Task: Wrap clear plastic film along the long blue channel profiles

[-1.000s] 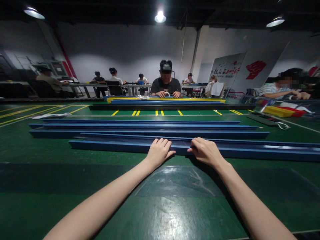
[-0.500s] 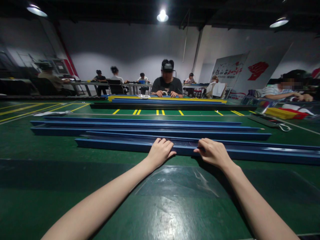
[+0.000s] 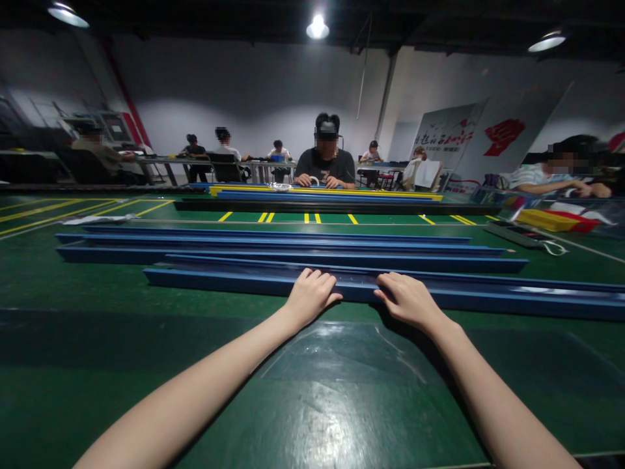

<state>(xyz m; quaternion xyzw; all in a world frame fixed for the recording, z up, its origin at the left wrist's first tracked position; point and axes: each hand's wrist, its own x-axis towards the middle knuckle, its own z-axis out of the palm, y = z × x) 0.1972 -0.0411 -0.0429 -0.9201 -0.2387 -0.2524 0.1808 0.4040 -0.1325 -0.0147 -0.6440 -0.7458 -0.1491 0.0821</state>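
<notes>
A long blue channel strip (image 3: 488, 296) lies across the green table in front of me, its trough facing up. My left hand (image 3: 312, 294) grips its near wall, fingers hooked over the edge and thumb on the front side. A short way to the right, my right hand (image 3: 404, 296) holds the same wall, fingers curled over the top and thumb against the front. Something clear and shiny shows in the trough between the hands; I cannot tell what it is. My fingertips are hidden inside the channel.
A clear plastic sheet (image 3: 336, 352) lies between my forearms. Beyond the strip are more blue channels (image 3: 303, 259), a black strip (image 3: 322, 207) and yellow strips (image 3: 390, 194). At the right stand a grey power strip (image 3: 517, 234) and a yellow tray (image 3: 547, 220). A person (image 3: 326, 163) sits opposite.
My right hand has shifted slightly, and its thumb now lies more along the channel's front wall. My left hand stays in place on the channel.
</notes>
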